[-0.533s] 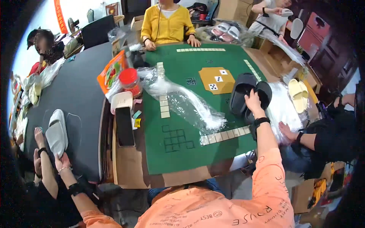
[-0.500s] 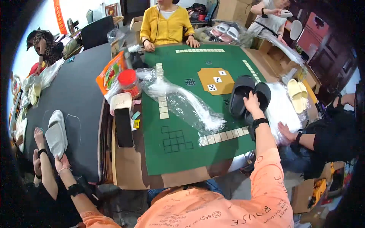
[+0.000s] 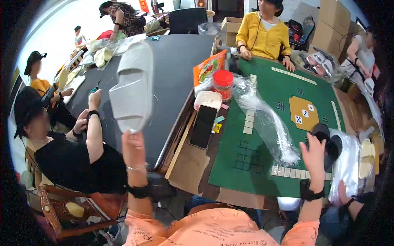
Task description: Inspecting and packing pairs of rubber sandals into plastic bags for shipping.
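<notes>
Left hand (image 3: 132, 144): fingers gripping the heel of a white slipper (image 3: 132, 88), lifting it above the grey table (image 3: 180, 61) | Right hand (image 3: 314, 152): fingers spread, touching black slippers (image 3: 328, 143) lying on the green mat (image 3: 262, 123).

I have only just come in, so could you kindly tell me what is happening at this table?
The person in the orange shirt holds a pale grey foam slide sandal up in the left hand, gripping its lower end. The right hand rests on a pair of black slide sandals at the edge of the green tile-game table, beside clear plastic bags. Other people sit around the tables.
</notes>
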Available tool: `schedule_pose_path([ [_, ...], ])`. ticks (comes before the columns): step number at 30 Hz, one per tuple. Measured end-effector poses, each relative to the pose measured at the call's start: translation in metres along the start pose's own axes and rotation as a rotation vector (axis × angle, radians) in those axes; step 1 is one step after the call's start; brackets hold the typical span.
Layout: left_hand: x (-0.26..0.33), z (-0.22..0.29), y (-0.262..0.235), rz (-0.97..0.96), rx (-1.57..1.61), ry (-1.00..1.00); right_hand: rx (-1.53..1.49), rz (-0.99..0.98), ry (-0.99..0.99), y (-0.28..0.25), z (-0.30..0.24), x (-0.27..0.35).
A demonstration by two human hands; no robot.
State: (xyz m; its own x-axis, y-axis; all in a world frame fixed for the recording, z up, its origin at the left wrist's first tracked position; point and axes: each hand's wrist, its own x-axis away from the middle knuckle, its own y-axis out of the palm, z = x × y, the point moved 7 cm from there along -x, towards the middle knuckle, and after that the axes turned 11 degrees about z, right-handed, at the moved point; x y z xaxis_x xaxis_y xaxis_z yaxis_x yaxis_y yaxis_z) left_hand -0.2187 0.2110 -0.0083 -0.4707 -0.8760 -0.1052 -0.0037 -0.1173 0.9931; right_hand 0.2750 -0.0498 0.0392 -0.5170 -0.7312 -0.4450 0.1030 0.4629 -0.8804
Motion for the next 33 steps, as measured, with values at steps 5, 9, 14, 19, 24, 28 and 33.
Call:
schedule_pose_path([
  [5, 0.006, -0.121, 0.001, 0.375, -0.322, 0.077, -1.014, 0.042, 0.021, 0.008, -0.131, 0.003],
  [9, 0.027, -0.217, -0.011, 0.51, -0.46, -0.352, -1.781, -0.293, 0.178, 0.062, -0.138, 0.031],
  [14, 0.034, -0.283, -0.03, 0.36, -0.574, -0.684, -1.83, -0.384, 0.483, 0.056, -0.107, 0.062],
  [19, 0.035, -0.258, -0.039, 0.489, -0.842, -0.484, -1.794, -0.008, 0.571, 0.071, -0.079, 0.076],
  [24, -0.034, -0.198, -0.018, 0.323, -1.212, -0.185, -1.946, 0.389, 0.626, 0.013, 0.011, 0.047],
  [28, -0.093, -0.186, 0.016, 0.056, -1.511, 0.043, -1.613, 0.055, 1.01, 0.059, 0.023, 0.08],
  [33, -0.116, -0.266, -0.014, -0.366, -1.913, -0.19, -1.515, -0.23, 0.954, 0.099, -0.03, 0.098],
])
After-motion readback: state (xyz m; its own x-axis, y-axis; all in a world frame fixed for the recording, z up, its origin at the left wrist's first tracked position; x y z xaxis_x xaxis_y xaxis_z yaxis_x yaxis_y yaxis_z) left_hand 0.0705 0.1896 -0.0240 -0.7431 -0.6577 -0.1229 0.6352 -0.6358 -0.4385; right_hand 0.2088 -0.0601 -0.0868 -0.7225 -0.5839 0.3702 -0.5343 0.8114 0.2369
